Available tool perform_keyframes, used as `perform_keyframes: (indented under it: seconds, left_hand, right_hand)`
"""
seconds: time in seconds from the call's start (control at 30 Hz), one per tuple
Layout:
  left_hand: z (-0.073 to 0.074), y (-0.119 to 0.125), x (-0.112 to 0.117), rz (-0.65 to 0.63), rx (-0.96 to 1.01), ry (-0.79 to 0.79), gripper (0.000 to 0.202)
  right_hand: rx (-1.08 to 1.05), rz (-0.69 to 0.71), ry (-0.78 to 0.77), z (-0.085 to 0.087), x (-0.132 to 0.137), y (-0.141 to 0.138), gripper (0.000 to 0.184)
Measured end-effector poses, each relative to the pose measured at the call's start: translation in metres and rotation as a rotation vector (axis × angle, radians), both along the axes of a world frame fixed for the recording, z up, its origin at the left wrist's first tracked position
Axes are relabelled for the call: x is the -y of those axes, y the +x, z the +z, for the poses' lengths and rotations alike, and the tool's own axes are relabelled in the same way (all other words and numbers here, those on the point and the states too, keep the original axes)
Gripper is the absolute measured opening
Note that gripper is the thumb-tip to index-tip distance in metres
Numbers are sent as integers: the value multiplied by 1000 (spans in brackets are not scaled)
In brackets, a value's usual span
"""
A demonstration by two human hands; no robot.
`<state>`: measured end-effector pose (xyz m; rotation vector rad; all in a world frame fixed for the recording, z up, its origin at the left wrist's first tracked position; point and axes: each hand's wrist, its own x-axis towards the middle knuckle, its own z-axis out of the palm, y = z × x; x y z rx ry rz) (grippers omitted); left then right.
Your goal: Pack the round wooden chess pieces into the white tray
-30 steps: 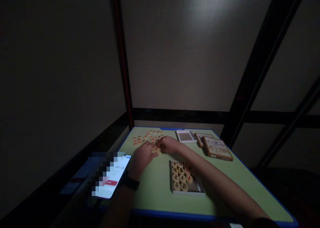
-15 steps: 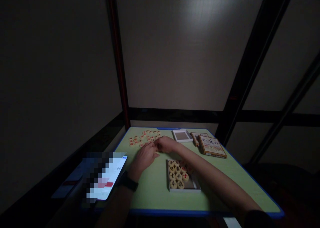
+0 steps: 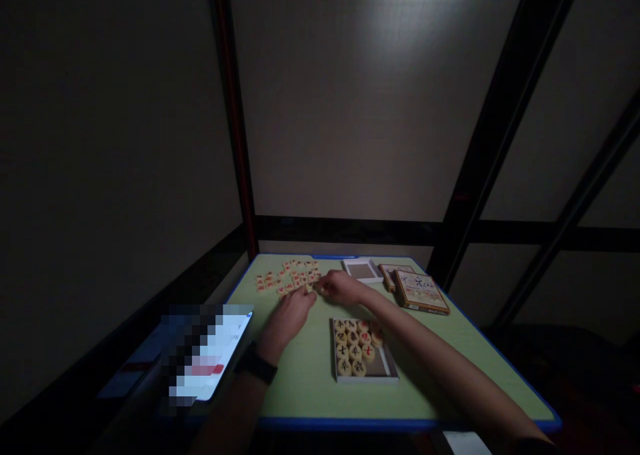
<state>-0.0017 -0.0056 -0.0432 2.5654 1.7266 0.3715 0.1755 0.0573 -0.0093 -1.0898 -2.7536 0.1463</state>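
Note:
Round Chinese chess pieces (image 3: 299,275) with red and dark characters lie in loose rows at the table's far left. At their near edge rests my left hand (image 3: 295,310), with a dark band on its wrist; its thumb and fingertips close around a piece (image 3: 309,287), partly hidden. Just to the right, my right hand (image 3: 343,287) bends down with its fingers pinching another pale piece (image 3: 323,292). Nearer to me, a shallow white-edged box (image 3: 380,379) holds several larger-looking pieces (image 3: 355,352) in rows, with bare bottom at its lower right. My right forearm passes over its upper right corner.
A second shallow white tray (image 3: 376,280) sits at the back. Two printed flat boxes (image 3: 423,292) overlap at the right. A lit phone (image 3: 225,355), partly pixelated, stands left of my left wrist. The green table (image 3: 300,402) has a blue rim.
My hands, together before, are now slightly apart. My right hand has shifted a little right with a piece in its fingers; my left has stayed near the same spot.

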Motion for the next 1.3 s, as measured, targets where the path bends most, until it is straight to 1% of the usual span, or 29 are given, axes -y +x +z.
perform_keyframes:
  seconds: [0.1, 0.2, 0.37, 0.47, 0.57, 0.6, 0.67, 0.77, 0.9, 1.0, 1.07, 1.17, 1.3]
  left_hand:
    - [-6, 0, -4, -27, 67, 8, 29]
    - [-9, 1, -6, -56, 136, -2, 30]
    - [-8, 4, -6, -98, 207, -8, 27]
    - [-8, 4, -6, -104, 235, -17, 28]
    - [-9, 3, -7, -111, 245, -29, 27]
    - [-10, 3, -7, -116, 242, -24, 26]
    - [-11, 3, -8, -126, 226, -6, 25]
    - [-13, 2, -10, -128, 198, 15, 26]
    - [-18, 1, -11, -132, 213, 22, 28]
    - [-19, 0, -11, -127, 219, 21, 29]
    - [-20, 0, -11, -121, 215, 13, 31]
    - [-20, 0, -12, -130, 217, 5, 31]
    - [-20, -1, -12, -136, 216, 8, 29]
  right_hand:
    - [-76, 18, -13, 5, 13, 13, 27]
    - [-174, 39, -21, 10, 32, 31, 26]
    - [-234, 20, 52, 15, 73, 57, 27]
    - [-261, -23, 32, 19, 100, 71, 26]
    - [-283, -96, -9, 23, 124, 86, 17]
    - [-269, -125, -34, 25, 130, 90, 15]
    - [-211, -187, -90, 26, 140, 97, 16]
    - [-98, -278, -131, 26, 149, 98, 19]
    - [65, -402, -98, 24, 153, 87, 16]
    - [140, -484, -63, 21, 152, 80, 14]
    - [165, -505, -33, 19, 152, 78, 12]
    - [197, -494, -10, 17, 155, 76, 11]
    - [217, -487, -1, 17, 161, 73, 17]
